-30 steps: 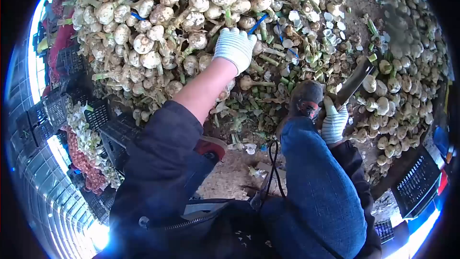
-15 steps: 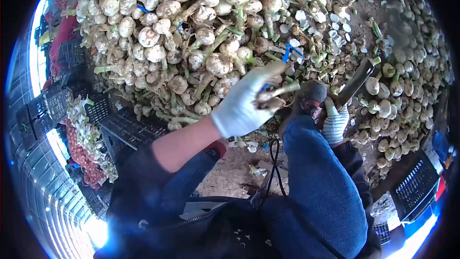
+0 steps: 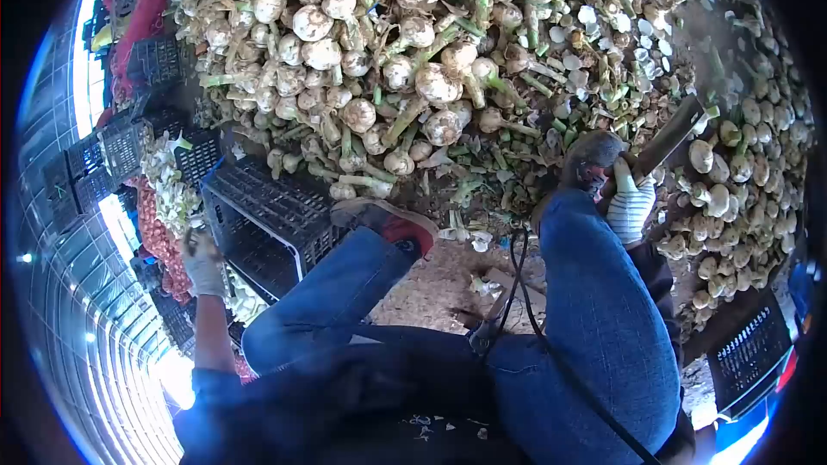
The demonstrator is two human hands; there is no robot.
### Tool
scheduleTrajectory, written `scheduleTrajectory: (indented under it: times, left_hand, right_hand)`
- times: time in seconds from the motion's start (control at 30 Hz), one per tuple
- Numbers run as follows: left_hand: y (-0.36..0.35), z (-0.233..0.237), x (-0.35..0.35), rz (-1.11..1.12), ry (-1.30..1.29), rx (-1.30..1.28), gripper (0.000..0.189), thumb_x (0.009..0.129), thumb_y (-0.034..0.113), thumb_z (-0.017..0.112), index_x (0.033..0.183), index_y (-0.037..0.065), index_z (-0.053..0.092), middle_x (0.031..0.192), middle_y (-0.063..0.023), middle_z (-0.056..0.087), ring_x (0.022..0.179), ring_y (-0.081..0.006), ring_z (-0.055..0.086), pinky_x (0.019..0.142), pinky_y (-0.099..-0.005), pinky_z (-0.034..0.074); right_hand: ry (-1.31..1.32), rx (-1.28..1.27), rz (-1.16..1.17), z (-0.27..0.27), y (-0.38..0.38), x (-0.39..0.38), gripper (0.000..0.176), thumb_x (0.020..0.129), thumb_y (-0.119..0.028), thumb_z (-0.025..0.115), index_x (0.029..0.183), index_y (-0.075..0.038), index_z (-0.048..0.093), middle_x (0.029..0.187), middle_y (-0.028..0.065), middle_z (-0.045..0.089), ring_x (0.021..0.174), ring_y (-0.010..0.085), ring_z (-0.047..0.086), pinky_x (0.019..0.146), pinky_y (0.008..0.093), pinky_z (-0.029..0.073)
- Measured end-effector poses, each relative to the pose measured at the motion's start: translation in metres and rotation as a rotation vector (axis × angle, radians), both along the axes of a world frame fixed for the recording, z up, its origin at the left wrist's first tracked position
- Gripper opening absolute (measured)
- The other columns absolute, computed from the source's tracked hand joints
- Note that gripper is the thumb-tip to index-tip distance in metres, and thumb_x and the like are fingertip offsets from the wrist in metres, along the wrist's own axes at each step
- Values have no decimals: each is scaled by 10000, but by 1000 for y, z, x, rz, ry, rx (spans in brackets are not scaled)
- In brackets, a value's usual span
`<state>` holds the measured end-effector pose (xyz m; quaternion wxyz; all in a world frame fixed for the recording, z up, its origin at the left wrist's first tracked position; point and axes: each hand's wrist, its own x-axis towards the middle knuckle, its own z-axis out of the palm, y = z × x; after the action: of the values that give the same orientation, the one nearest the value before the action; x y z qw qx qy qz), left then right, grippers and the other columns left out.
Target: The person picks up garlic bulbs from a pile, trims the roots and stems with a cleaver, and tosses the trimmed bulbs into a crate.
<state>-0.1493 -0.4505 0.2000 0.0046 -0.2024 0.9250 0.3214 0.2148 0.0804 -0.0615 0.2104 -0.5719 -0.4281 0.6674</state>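
Note:
A large heap of soil-stained white bulbs with thick green stems, like garlic or onions, fills the top middle. My left hand, in a white glove, reaches far to the left over a pile of pale green and white trimmings. Its fingers look spread, with nothing clear between them, though they are small and dim. My right hand, in a striped white glove, is closed by my right shoe. It grips a knife with a broad dark blade pointing up and right; its handle is mostly hidden.
Black plastic crates stand on the left, near red mesh sacks. Short-stemmed bulbs lie heaped on the right, above another black crate. Leaf and skin scraps cover the ground ahead of my feet. A black cord hangs between my legs.
My left hand has swung from the middle to the far left; the stem scraps it held no longer show in it. My right hand keeps its grip on the knife. The view has shifted left.

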Motion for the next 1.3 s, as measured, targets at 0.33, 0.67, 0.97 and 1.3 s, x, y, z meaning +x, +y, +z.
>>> scheduleTrajectory:
  times: [0.33,0.67,0.97,1.3]
  left_hand:
    - [140,-39,20,-752,210,-65,230,912,70,617,1135,12,605,1072,-90,642,944,-160,619,859,-293,497]
    - [376,-98,62,-1607,57,-875,811,738,453,748,1393,114,409,1225,-170,572,1023,-303,615,896,-414,498]
    - [380,-165,48,-1334,-249,-816,739,726,460,746,1305,92,473,1192,-217,596,1028,-337,624,862,-401,518]
    - [391,-130,107,-752,-762,1642,631,737,144,706,1287,-32,453,1177,-198,575,1000,-310,614,798,-387,562]
  right_hand:
    - [2,16,-8,6,0,-1,204,879,-127,641,1042,-8,612,704,22,582,494,65,473,452,221,384]
    - [-39,8,-26,15,0,-2,199,880,-106,626,1050,-6,604,666,8,554,475,71,476,434,223,382]
    - [16,15,-36,12,-1,-2,201,881,-128,627,1048,-18,605,681,23,580,486,74,493,428,225,400]
    - [69,252,315,27,4,-13,146,894,-61,620,1034,-18,614,773,9,628,620,29,520,542,193,429]
